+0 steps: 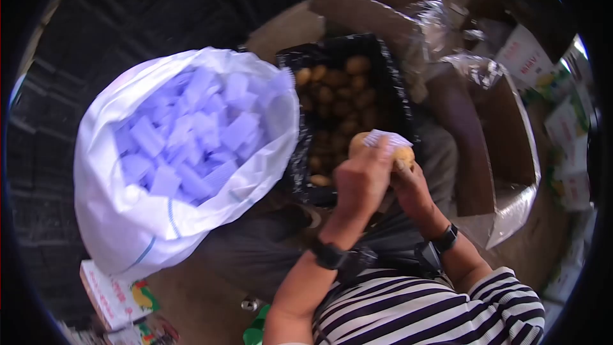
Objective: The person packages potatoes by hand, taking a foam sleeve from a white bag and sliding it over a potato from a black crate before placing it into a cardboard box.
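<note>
A yellow fruit (403,155) is held between both hands over the right edge of a black-lined crate (399,89). A pale, net-like foam piece (385,137) lies across its top. My left hand (364,179) grips the fruit and foam from the left, fingers curled over them. From the right and below, my right hand (414,188) holds the same fruit, thumb against it. Inside the crate are several brownish-yellow round fruits (325,94). Left of the crate stands a large white sack (102,185), open at the top and full of cut lilac foam pieces (191,129).
Two open cardboard boxes with clear plastic lining stand at the top (370,9) and right (476,147). Printed cartons lie at the far right (525,57) and lower left (112,297). A green object (255,327) is at the bottom. Dark covering spans the upper left.
</note>
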A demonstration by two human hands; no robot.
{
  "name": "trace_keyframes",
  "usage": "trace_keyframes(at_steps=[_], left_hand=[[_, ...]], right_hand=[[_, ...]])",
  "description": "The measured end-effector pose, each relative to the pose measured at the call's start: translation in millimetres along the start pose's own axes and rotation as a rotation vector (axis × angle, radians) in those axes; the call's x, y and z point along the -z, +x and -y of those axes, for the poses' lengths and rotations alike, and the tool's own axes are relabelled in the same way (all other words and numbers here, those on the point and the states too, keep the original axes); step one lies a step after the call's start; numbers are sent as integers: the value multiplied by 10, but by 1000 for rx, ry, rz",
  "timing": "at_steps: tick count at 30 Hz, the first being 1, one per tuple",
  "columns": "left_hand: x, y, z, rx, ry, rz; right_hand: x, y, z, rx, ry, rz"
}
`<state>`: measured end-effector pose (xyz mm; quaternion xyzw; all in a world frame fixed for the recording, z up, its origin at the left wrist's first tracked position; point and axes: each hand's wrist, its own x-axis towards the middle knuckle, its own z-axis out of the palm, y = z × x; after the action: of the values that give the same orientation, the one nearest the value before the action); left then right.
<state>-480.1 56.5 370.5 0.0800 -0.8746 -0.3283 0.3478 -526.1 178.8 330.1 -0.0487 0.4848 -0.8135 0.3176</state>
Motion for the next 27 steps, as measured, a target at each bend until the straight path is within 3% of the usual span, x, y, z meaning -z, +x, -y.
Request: trace_keyframes(at_steps=[5,10,13,15,16,17,18,19,22,24,26,27], left_hand=[[95,207,192,151,-55,17],[-10,4,6,-255,102,122],[-158,-144,-5,-305,165,107],[-139,-146,-49,-329,207,161],[-153,-158,-64,-359,169,162],[-104,-188,-144,-349,246,298],[-180,-172,-196,-405,269,220],[-212,-176,-247,-422,281,264],[-379,-120,-413,-469,232,253],[-344,-17,-461,-759,78,471],[-201,57,-231,-656,53,331],[-73,87,82,-474,47,315]], right_hand=[[171,-93,239,-7,-60,-6],[114,3,106,-102,176,-43],[29,47,153,-86,258,-14],[38,28,217,-216,485,234],[54,-15,209,-213,551,219],[86,-45,169,-193,612,204],[119,-63,125,-99,546,195],[165,-47,91,-15,479,191],[365,-98,221,-39,608,-8],[587,-187,572,6,628,-85],[1065,-266,933,223,433,-157],[1169,-319,1209,334,350,-120]])
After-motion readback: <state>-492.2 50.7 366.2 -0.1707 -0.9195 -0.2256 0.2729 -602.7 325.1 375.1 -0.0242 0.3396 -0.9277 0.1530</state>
